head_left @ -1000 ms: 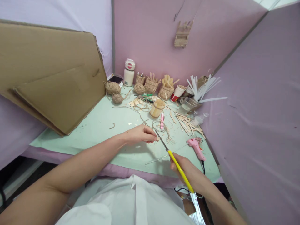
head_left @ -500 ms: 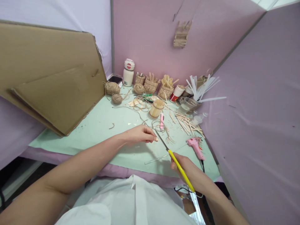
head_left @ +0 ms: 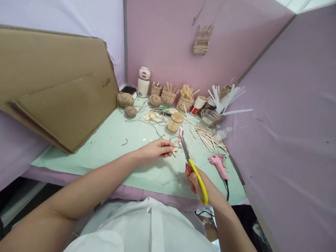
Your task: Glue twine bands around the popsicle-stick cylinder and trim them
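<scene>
Between the thumb and fingers of my left hand [head_left: 160, 150] is a short flat piece of wooden stick [head_left: 174, 149], its end poking out to the right. My right hand [head_left: 195, 180] is closed around the handles of scissors [head_left: 197, 180], which have a yellow handle and some red on the other side. The blades point up and away, just right of the stick piece and apart from it. Behind the blades lies a pink utility knife [head_left: 181, 135]. A small round wooden-stick cup [head_left: 175, 121] stands beyond both hands.
A pink glue gun [head_left: 219, 166] lies at the right, its cord over the table edge. Loose wooden sticks [head_left: 210, 138], twine balls [head_left: 126, 99] and stick-filled cups [head_left: 185, 102] line the back. Large cardboard [head_left: 60, 87] leans at the left.
The scissors have turned in my right hand, with the blades now steeper and the handles showing more from the side. My left hand has tilted the stick piece slightly upward.
</scene>
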Tool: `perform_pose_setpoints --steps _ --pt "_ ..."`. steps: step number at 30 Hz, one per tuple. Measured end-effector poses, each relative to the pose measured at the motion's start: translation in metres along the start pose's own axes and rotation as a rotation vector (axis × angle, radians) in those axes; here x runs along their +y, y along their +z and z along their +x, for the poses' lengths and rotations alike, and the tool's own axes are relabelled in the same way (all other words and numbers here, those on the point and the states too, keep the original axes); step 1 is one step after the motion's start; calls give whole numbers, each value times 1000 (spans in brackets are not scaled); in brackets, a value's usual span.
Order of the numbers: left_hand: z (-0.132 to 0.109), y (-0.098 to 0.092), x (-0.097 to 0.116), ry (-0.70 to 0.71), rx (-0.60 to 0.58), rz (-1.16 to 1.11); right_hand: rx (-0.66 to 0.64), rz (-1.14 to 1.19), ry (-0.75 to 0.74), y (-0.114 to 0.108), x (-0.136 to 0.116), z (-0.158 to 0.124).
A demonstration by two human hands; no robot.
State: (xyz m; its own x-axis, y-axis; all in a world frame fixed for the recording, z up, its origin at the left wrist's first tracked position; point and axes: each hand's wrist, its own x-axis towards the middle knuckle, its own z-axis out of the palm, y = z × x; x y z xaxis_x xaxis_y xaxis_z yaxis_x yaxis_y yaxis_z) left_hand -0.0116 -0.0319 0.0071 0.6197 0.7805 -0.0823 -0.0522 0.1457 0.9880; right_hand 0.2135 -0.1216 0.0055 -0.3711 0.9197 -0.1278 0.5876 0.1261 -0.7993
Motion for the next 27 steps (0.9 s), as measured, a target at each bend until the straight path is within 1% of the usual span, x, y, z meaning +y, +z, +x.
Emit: perform_pose_setpoints --steps 3,7,9,13,17,20,23,25,27 --pt "1 1 0 53 25 66 33 10 -2 5 6 2" --pt "3 1 -1 107 98 130 46 0 -10 7 11 5" --pt "3 1 -2 137 117 139 50 -8 -4 8 10 6" --pt "2 3 -1 150 147 122 63 -2 9 7 6 5" --pt "0 4 -1 219 201 216 60 12 7 7 4 5" --pt "-1 4 -3 237 201 291 51 18 6 7 5 6" --pt "0 3 -6 270 183 314 53 21 3 5 4 9" --pt "0 3 -6 276 148 300 80 9 -1 4 -1 11" --pt "-1 3 -5 285 127 298 135 -23 -16 4 -7 14"
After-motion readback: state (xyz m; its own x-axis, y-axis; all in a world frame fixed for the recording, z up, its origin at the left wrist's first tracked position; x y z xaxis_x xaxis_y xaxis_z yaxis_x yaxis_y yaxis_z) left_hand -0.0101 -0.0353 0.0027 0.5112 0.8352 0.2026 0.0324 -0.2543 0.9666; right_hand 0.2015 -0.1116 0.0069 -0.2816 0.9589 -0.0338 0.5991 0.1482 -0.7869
